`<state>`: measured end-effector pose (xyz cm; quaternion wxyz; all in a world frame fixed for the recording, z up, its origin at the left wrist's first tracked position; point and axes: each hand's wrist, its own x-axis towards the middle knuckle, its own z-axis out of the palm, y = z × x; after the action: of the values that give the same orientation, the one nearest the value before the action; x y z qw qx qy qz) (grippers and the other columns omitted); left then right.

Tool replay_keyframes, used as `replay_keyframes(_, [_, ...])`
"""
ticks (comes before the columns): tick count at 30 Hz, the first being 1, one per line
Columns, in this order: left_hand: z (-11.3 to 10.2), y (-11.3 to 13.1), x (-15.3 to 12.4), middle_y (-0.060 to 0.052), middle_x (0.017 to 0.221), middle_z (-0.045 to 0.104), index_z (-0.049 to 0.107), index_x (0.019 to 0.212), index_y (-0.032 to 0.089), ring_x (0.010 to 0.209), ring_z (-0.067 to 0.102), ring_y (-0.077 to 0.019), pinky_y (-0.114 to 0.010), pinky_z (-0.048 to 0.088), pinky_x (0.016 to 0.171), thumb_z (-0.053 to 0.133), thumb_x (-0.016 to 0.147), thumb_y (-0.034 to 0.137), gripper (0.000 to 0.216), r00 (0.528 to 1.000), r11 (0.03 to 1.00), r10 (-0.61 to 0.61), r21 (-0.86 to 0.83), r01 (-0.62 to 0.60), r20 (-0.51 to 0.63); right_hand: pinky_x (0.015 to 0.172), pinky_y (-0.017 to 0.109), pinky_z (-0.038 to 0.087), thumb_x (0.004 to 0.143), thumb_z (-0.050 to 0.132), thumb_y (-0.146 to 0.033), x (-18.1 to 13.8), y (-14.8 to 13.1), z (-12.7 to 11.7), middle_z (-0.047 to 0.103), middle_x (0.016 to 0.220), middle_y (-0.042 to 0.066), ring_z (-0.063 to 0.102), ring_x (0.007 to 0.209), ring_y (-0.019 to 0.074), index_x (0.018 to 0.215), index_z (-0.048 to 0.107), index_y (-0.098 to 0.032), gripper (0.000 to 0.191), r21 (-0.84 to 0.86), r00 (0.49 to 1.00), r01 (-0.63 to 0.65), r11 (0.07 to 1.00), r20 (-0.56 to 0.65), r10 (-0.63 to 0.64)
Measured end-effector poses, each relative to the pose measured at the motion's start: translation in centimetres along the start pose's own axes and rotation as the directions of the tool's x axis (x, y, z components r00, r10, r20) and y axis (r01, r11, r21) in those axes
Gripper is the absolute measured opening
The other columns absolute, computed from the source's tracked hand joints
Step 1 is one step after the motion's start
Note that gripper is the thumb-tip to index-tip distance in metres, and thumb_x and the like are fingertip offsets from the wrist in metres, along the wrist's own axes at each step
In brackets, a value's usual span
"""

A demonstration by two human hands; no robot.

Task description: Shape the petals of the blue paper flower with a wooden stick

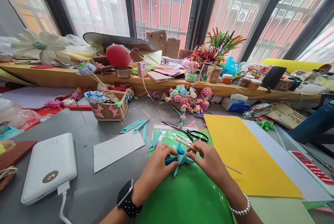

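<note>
Between my hands is a blue folded-paper flower with pointed petals, held over a shiny green balloon-like surface. My left hand pinches its left petals between thumb and fingers. In my right hand a thin wooden stick is gripped, its tip above the flower and its other end passing under the hand; the right fingertips also touch the flower's right side. Black-handled scissors lie just beyond my hands. Several folded blue paper strips rest to the left, near a white paper sheet.
A white power bank with a cable lies at the left. Yellow paper covers the right side. Farther back stand a cardboard box of paper flowers and a pipe-cleaner bouquet. A cluttered ledge runs below the windows.
</note>
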<state>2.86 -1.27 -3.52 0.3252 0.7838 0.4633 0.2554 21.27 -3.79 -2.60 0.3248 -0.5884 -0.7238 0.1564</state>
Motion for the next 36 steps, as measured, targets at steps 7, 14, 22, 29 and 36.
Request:
replay_keyframes(7, [0.2, 0.2, 0.0, -0.006, 0.096, 0.063, 0.06, 0.09, 0.019, 0.091, 0.057, -0.0244, -0.035, 0.043, 0.079, 0.064, 0.068, 0.029, 0.025, 0.999, 0.995, -0.018, 0.102, 0.015, 0.029, 0.053, 0.022, 0.037, 0.078, 0.058, -0.025, 0.0, -0.4, 0.8, 0.063, 0.069, 0.0, 0.054, 0.059, 0.0131, 0.068, 0.061, -0.019, 0.012, -0.015, 0.997, -0.038, 0.999, 0.071, 0.039])
replay_keyframes(14, [0.9, 0.0, -0.1, -0.005, 0.091, 0.065, 0.059, 0.086, 0.02, 0.088, 0.058, -0.0248, -0.037, 0.043, 0.077, 0.061, 0.072, 0.023, 0.014, 0.998, 0.977, 0.028, 0.215, -0.015, -0.056, 0.051, 0.02, 0.035, 0.078, 0.059, -0.027, 0.1, -0.2, 0.6, 0.061, 0.066, -0.001, 0.05, 0.057, 0.0116, 0.068, 0.063, -0.018, 0.014, 0.011, 0.994, -0.041, 0.999, 0.099, 0.04])
replay_keyframes(22, [-0.8, -0.5, 0.6, -0.004, 0.091, 0.064, 0.058, 0.086, 0.02, 0.089, 0.056, -0.0214, -0.032, 0.045, 0.077, 0.061, 0.072, 0.016, 0.015, 0.971, 0.969, 0.239, 0.079, -0.236, -0.029, 0.044, 0.019, 0.029, 0.073, 0.064, -0.031, 0.3, -0.1, -0.7, 0.061, 0.065, -0.004, 0.038, 0.047, 0.008, 0.099, 0.062, -0.02, 0.028, 0.129, 0.989, -0.071, 0.989, 0.139, 0.053])
replay_keyframes(29, [-1.5, -0.2, 0.3, -0.004, 0.089, 0.062, 0.059, 0.085, 0.02, 0.088, 0.056, -0.0198, -0.032, 0.045, 0.079, 0.062, 0.073, 0.016, 0.013, 0.922, 0.921, 0.384, 0.055, -0.387, 0.046, 0.046, 0.018, 0.026, 0.065, 0.072, -0.024, 0.1, -0.5, -1.0, 0.049, 0.054, -0.007, 0.037, 0.049, 0.0079, 0.107, 0.062, -0.024, 0.043, 0.183, 0.963, -0.09, 0.979, 0.266, 0.039])
replay_keyframes(36, [-1.3, -0.3, 0.2, -0.005, 0.09, 0.062, 0.06, 0.087, 0.02, 0.09, 0.056, -0.0213, -0.034, 0.048, 0.077, 0.062, 0.073, 0.012, 0.016, 0.913, 0.907, 0.403, 0.105, -0.408, 0.064, 0.045, 0.018, 0.023, 0.061, 0.074, -0.02, 0.2, -0.1, -0.4, 0.036, 0.048, -0.009, 0.034, 0.046, 0.007, 0.095, 0.067, -0.021, 0.035, 0.177, 0.967, -0.082, 0.981, 0.254, 0.035])
